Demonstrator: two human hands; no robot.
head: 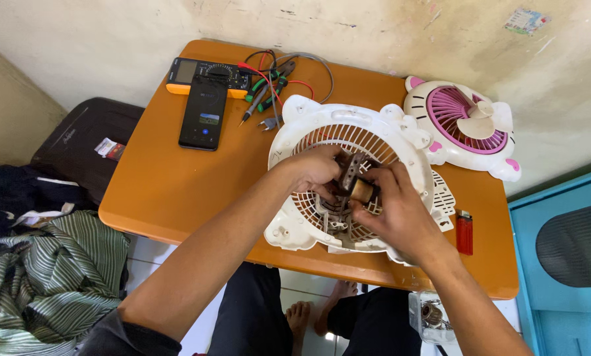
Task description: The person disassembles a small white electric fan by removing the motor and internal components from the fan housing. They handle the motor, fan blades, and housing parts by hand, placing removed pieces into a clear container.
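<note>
A small fan motor (355, 181) with a brown metal core and a copper coil is held over the middle of a white fan housing (381, 135) with a round grille, lying flat on an orange table (157, 184). My left hand (315, 168) grips the motor from the left. My right hand (397, 211) grips its coil end from the right. Both sets of fingers hide much of the motor.
A pink and white small fan (463, 125) lies at the back right. A multimeter (206, 76) with probes and pliers (269, 89) sits at the back, with a black phone (204, 112) in front. A red lighter (464, 232) lies right. Cloth (45, 277) lies left.
</note>
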